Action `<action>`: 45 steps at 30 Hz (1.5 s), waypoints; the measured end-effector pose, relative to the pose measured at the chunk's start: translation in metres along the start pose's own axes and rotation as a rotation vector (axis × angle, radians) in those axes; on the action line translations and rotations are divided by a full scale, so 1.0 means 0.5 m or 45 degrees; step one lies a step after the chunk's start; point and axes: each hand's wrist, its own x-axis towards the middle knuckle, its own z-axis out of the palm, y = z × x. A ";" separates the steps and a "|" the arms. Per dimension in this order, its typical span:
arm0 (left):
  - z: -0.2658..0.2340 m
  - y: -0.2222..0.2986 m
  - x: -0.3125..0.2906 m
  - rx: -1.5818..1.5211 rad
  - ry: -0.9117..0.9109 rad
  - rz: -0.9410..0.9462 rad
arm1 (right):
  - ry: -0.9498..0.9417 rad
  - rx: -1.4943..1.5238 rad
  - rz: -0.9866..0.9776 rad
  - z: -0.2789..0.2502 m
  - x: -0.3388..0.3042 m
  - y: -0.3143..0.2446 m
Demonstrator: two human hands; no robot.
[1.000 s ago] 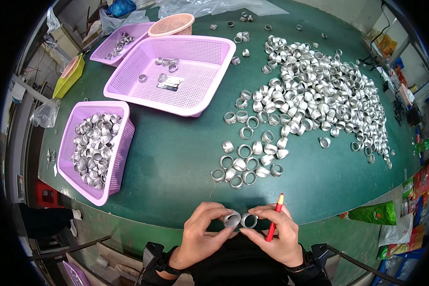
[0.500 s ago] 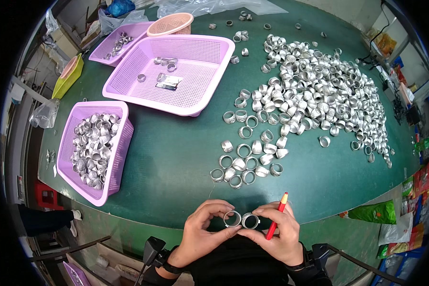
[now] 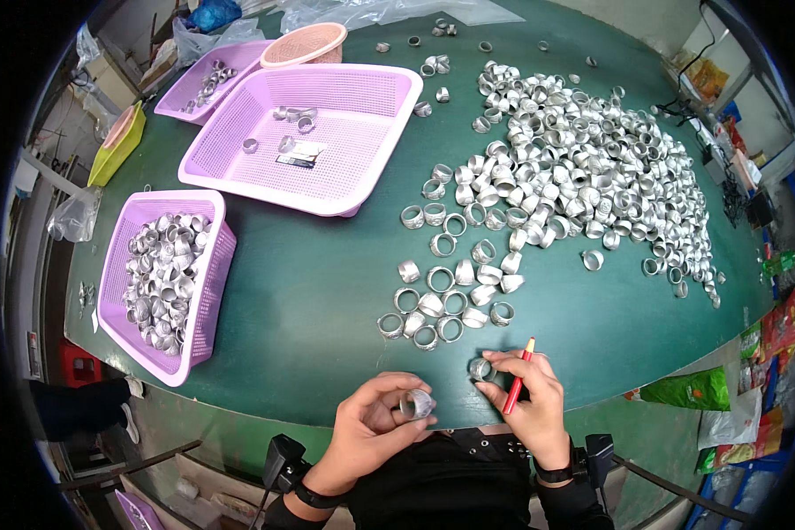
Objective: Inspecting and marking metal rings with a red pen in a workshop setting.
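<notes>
Between the thumb and fingers of my left hand (image 3: pixel 367 433) a silver metal ring (image 3: pixel 418 405) is pinched, tilted with its opening partly showing. My right hand (image 3: pixel 539 411) grips a second metal ring (image 3: pixel 480 369) in its fingertips, just above the table. A red pencil (image 3: pixel 514 389) with a yellowish upper end also rests in that hand, pointing up. Beyond my hands lies a loose group of similar rings (image 3: pixel 440 279), some upright and some on their sides. It runs into a large heap of rings (image 3: pixel 601 168) at the far right.
On the green table (image 3: pixel 300 300), a purple basket (image 3: pixel 214 291) full of rings stands at the left. Behind it, a larger purple basket (image 3: pixel 362 190) holds several rings and a label. Another purple basket (image 3: pixel 170 104) and a peach basket (image 3: pixel 305 49) stand farther back.
My hands have moved apart; the two rings were side by side before. The right hand with its ring and pencil has shifted up; the left ring is turned. The view has shifted slightly.
</notes>
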 end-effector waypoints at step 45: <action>-0.009 -0.018 0.017 1.315 0.064 0.257 | 0.100 0.805 0.442 0.054 -0.038 -0.026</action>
